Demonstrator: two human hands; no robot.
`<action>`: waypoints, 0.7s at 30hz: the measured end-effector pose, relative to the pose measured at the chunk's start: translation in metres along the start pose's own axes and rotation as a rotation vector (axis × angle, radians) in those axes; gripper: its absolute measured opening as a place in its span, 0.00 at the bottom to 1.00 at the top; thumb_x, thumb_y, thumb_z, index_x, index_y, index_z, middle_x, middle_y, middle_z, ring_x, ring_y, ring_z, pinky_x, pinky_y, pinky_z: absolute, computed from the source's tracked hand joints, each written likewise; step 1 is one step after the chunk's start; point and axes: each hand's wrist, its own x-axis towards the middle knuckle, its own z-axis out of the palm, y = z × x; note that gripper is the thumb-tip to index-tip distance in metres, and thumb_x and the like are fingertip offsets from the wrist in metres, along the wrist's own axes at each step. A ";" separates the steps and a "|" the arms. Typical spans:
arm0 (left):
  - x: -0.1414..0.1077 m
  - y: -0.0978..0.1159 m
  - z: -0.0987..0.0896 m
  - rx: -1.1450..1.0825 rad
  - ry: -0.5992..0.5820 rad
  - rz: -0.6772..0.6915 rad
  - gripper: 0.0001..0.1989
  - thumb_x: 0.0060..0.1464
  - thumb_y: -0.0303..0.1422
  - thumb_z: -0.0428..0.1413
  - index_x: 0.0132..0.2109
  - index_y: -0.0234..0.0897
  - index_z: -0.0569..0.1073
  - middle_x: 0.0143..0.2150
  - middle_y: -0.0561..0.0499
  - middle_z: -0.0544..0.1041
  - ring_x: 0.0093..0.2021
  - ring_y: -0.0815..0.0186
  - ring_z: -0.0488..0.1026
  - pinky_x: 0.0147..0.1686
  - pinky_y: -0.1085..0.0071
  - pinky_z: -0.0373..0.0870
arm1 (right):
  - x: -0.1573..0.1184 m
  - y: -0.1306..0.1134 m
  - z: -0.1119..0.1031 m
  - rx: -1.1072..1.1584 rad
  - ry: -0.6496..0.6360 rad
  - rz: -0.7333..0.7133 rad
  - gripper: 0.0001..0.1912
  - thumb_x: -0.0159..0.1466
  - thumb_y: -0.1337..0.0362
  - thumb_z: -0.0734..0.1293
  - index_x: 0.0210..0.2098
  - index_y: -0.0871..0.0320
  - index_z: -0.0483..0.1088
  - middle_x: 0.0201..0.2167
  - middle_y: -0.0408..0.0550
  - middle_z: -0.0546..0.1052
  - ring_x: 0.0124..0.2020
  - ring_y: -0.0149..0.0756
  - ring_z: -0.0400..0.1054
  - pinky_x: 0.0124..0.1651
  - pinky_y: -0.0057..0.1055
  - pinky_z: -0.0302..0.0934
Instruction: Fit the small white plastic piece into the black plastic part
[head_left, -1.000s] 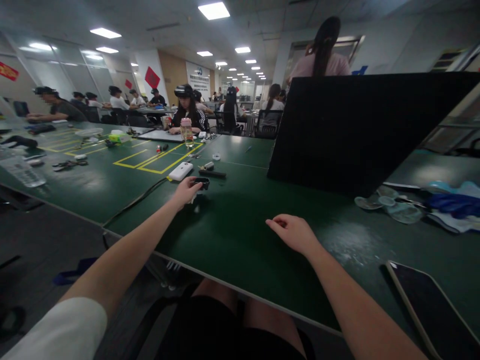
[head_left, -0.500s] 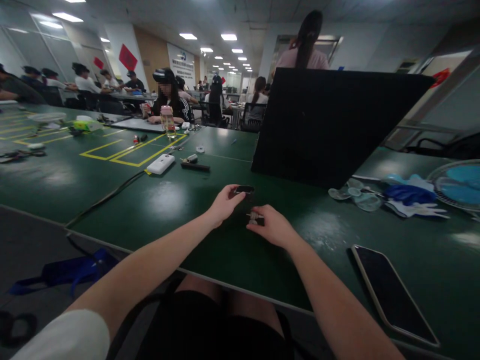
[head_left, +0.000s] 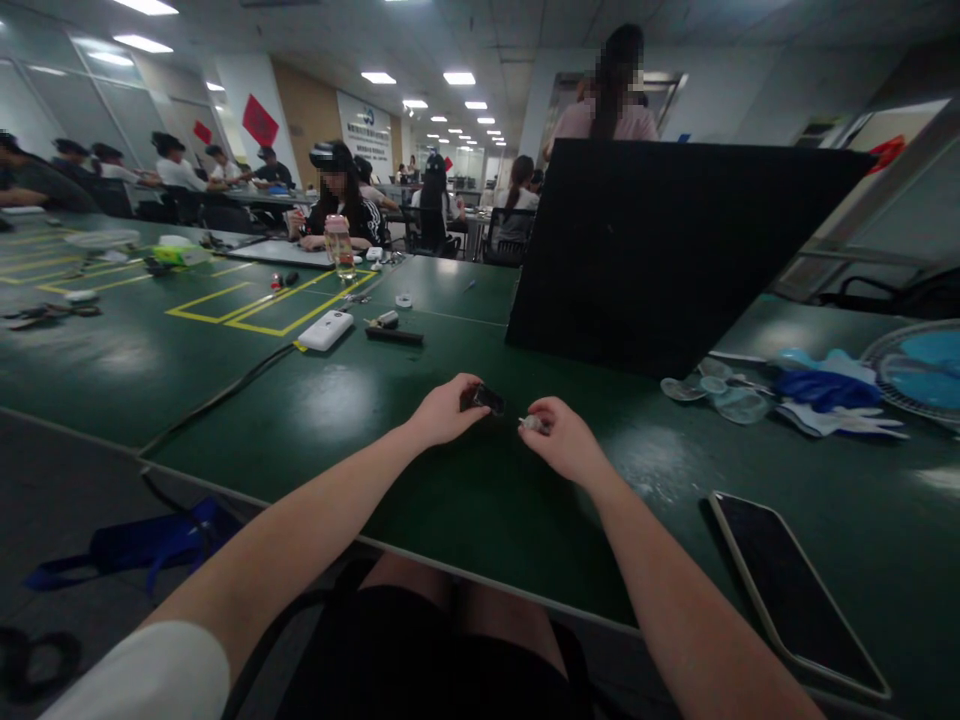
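Observation:
Over the green table (head_left: pixel 450 510), my left hand (head_left: pixel 444 410) grips a small black part (head_left: pixel 489 400) between thumb and fingers. It looks hollow or box-like, and its exact kind cannot be made out. To its right, my right hand (head_left: pixel 562 437) is closed on a small pale grey part (head_left: pixel 533 424) with a thin tip pointing left. A short gap separates the two parts. My fingers partly cover both of them.
A tall black panel (head_left: pixel 660 250) stands ahead to the right. A phone (head_left: pixel 795 590) lies at the right front, with gloves (head_left: pixel 832 390) beyond it. Left of centre are a white device (head_left: pixel 325 330), a black bar (head_left: pixel 394 337) and a bottle (head_left: pixel 340 250). A person (head_left: pixel 341 205) sits across.
The black part has tilted in my left hand, its right end now lower. My right hand has moved slightly right and up, and the grey part has turned in its fingers.

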 end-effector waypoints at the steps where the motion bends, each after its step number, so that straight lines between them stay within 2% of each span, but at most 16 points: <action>1: 0.000 -0.001 0.000 0.014 -0.035 0.015 0.24 0.51 0.37 0.64 0.56 0.42 0.71 0.48 0.44 0.80 0.49 0.55 0.77 0.54 0.56 0.71 | 0.002 0.002 0.000 0.047 0.034 -0.006 0.20 0.58 0.57 0.70 0.49 0.54 0.68 0.40 0.49 0.78 0.37 0.39 0.73 0.38 0.37 0.69; 4: -0.002 0.000 0.002 0.060 -0.121 0.070 0.25 0.50 0.37 0.65 0.55 0.43 0.72 0.48 0.46 0.80 0.50 0.55 0.77 0.55 0.56 0.71 | 0.003 0.002 0.001 0.163 0.107 -0.046 0.23 0.58 0.57 0.71 0.51 0.55 0.66 0.40 0.49 0.78 0.37 0.39 0.73 0.40 0.39 0.69; 6: -0.004 0.003 0.004 0.082 -0.156 0.107 0.25 0.49 0.36 0.65 0.55 0.43 0.72 0.47 0.47 0.80 0.49 0.56 0.78 0.54 0.57 0.71 | 0.000 -0.001 0.005 0.200 0.091 -0.110 0.23 0.58 0.58 0.71 0.51 0.55 0.66 0.41 0.49 0.77 0.38 0.39 0.73 0.41 0.38 0.69; 10: -0.007 0.009 0.006 0.092 -0.222 0.168 0.24 0.49 0.38 0.65 0.54 0.42 0.71 0.48 0.47 0.80 0.48 0.57 0.78 0.52 0.58 0.72 | -0.005 -0.011 0.014 0.089 0.024 -0.244 0.16 0.60 0.60 0.68 0.48 0.54 0.70 0.39 0.46 0.77 0.36 0.37 0.72 0.39 0.36 0.67; 13: -0.006 0.007 0.006 0.070 -0.245 0.161 0.25 0.49 0.39 0.65 0.54 0.42 0.72 0.49 0.46 0.80 0.51 0.57 0.77 0.54 0.58 0.72 | -0.004 -0.014 0.015 -0.012 0.103 -0.310 0.12 0.61 0.63 0.67 0.45 0.54 0.72 0.40 0.46 0.76 0.39 0.37 0.71 0.42 0.36 0.66; 16: -0.004 0.004 0.004 0.037 -0.264 0.133 0.26 0.49 0.40 0.65 0.55 0.42 0.72 0.50 0.45 0.80 0.53 0.56 0.77 0.55 0.57 0.71 | -0.002 -0.014 0.008 -0.096 0.152 -0.323 0.10 0.62 0.62 0.67 0.43 0.54 0.74 0.42 0.47 0.76 0.42 0.39 0.71 0.44 0.37 0.65; 21: -0.005 0.004 0.002 0.029 -0.249 0.105 0.26 0.50 0.42 0.65 0.55 0.41 0.71 0.49 0.45 0.80 0.51 0.56 0.78 0.53 0.57 0.72 | -0.006 -0.015 -0.002 -0.195 0.069 -0.274 0.08 0.63 0.57 0.68 0.36 0.54 0.76 0.35 0.46 0.78 0.35 0.38 0.72 0.39 0.35 0.64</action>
